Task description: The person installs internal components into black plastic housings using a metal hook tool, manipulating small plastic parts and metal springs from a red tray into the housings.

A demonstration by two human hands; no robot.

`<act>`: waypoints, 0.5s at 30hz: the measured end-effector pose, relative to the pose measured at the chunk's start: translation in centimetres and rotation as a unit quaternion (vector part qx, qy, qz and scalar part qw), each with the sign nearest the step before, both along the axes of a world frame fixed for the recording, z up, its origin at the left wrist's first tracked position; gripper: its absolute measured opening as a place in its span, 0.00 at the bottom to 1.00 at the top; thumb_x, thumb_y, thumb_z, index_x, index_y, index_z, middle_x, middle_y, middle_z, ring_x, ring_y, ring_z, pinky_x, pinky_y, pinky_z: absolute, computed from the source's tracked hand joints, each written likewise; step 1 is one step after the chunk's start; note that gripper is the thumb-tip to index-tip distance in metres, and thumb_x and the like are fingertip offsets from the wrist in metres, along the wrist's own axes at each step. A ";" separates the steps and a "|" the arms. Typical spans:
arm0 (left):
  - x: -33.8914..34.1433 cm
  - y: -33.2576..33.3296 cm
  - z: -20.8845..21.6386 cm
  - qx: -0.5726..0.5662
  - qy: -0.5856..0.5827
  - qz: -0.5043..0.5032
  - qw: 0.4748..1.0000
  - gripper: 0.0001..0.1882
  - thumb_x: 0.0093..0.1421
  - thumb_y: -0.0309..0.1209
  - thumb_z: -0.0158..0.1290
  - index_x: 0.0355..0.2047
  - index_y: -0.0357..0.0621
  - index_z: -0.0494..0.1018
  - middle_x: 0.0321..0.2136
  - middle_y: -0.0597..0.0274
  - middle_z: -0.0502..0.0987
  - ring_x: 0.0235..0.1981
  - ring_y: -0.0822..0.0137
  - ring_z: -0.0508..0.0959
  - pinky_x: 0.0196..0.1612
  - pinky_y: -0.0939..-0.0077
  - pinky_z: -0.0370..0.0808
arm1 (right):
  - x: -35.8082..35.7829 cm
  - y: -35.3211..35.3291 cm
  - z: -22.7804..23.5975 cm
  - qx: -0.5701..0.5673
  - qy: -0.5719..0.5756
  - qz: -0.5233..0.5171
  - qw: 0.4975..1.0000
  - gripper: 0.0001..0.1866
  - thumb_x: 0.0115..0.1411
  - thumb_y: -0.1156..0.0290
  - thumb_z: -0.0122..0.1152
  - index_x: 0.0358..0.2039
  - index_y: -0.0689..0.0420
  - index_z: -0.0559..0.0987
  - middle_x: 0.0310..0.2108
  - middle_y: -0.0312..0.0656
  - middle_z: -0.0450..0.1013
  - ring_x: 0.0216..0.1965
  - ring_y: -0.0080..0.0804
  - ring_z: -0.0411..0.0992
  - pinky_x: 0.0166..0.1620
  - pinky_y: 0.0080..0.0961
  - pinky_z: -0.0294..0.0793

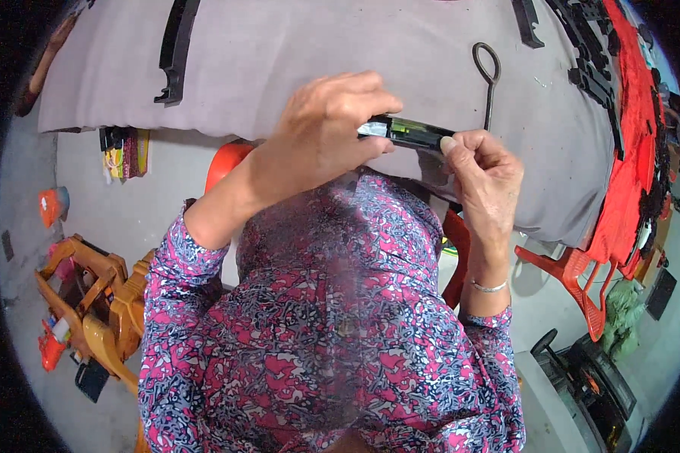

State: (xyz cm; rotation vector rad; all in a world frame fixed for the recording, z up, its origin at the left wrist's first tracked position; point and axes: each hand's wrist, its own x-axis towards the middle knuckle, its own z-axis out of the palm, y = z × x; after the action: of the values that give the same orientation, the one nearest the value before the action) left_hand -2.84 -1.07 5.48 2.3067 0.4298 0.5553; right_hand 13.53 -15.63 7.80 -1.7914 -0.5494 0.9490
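Between my hands, over the near edge of the table, is a narrow black oblong part (421,136) with a glossy top and a yellow-green patch. My left hand (331,113) grips its left end between thumb and fingers, next to a small whitish piece. At the other end, my right hand (487,170) pinches the part between thumb and curled fingers. Just beyond the right hand, a metal rod with a looped end (489,87) lies on the grey cloth. My fingers hide both ends of the black part.
Grey cloth covers the table (279,45). A long black plastic piece (175,57) lies far left, another (527,23) far right. More black pieces (593,75) lie beside red cloth (633,143). An orange-red chair (570,279) stands right; brown furniture (94,302) stands left.
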 end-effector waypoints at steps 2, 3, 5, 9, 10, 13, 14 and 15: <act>0.3 -0.4 -0.5 0.014 -0.013 0.006 1.000 0.17 0.45 0.28 0.63 0.37 0.38 0.77 0.29 0.54 0.72 0.33 0.53 0.75 0.37 0.62 0.72 | -0.6 0.1 -0.5 0.018 -0.012 -0.003 1.000 0.06 0.59 0.76 0.64 0.26 0.62 0.78 0.20 0.24 0.66 0.22 0.10 0.59 0.24 0.12 0.57; 0.4 -0.5 -0.6 0.030 -0.025 0.012 0.999 0.16 0.44 0.28 0.63 0.36 0.38 0.77 0.28 0.55 0.72 0.33 0.54 0.75 0.37 0.62 0.72 | -0.9 0.3 -0.5 0.021 0.001 -0.008 1.000 0.07 0.60 0.76 0.64 0.26 0.63 0.78 0.20 0.24 0.66 0.22 0.10 0.60 0.24 0.12 0.58; 0.4 -0.6 -0.8 0.023 -0.023 0.015 0.999 0.17 0.44 0.28 0.64 0.36 0.38 0.77 0.28 0.55 0.72 0.33 0.54 0.75 0.36 0.62 0.72 | -1.3 0.5 -0.3 0.023 0.016 -0.012 1.000 0.07 0.60 0.76 0.64 0.26 0.63 0.78 0.20 0.25 0.66 0.22 0.10 0.60 0.23 0.13 0.58; 0.4 -0.7 -1.0 0.022 -0.031 0.020 0.999 0.17 0.42 0.27 0.64 0.35 0.39 0.76 0.28 0.55 0.72 0.33 0.54 0.76 0.35 0.61 0.73 | -1.5 0.9 -0.1 0.012 0.012 -0.012 1.000 0.08 0.60 0.76 0.64 0.25 0.64 0.77 0.19 0.25 0.66 0.21 0.11 0.60 0.22 0.14 0.59; 0.4 -0.7 -1.0 0.022 -0.030 0.020 0.999 0.17 0.42 0.27 0.64 0.35 0.39 0.76 0.28 0.55 0.72 0.33 0.54 0.76 0.35 0.61 0.73 | -1.6 0.9 -0.2 0.013 0.013 -0.008 1.000 0.08 0.60 0.76 0.64 0.25 0.64 0.77 0.19 0.25 0.65 0.20 0.11 0.60 0.22 0.14 0.58; 0.4 -0.7 -1.2 0.006 -0.027 0.021 0.999 0.17 0.42 0.26 0.64 0.35 0.39 0.77 0.28 0.55 0.72 0.32 0.54 0.76 0.36 0.62 0.73 | -1.3 1.0 -0.7 -0.008 -0.045 -0.006 0.999 0.10 0.59 0.75 0.64 0.22 0.63 0.75 0.18 0.25 0.64 0.21 0.11 0.59 0.22 0.14 0.57; 0.4 -0.7 -1.2 0.004 -0.025 0.019 0.999 0.17 0.42 0.26 0.64 0.35 0.39 0.77 0.28 0.55 0.72 0.32 0.54 0.76 0.36 0.62 0.73 | -1.1 1.1 -0.8 -0.009 -0.045 -0.005 0.999 0.10 0.59 0.75 0.64 0.22 0.63 0.75 0.18 0.25 0.64 0.21 0.11 0.59 0.22 0.14 0.57; 0.3 -0.7 -1.2 0.003 -0.022 0.017 1.000 0.17 0.42 0.26 0.64 0.35 0.39 0.77 0.28 0.54 0.72 0.32 0.53 0.76 0.36 0.62 0.73 | -0.8 1.2 -0.9 -0.016 -0.048 0.001 0.999 0.11 0.58 0.75 0.64 0.20 0.62 0.74 0.18 0.25 0.63 0.21 0.12 0.58 0.22 0.15 0.57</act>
State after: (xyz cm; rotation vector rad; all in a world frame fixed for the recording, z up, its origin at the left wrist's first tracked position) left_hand -2.50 -1.78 4.31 2.2909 0.4479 0.6248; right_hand 12.69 -14.40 6.95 -1.8722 -0.5982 0.8806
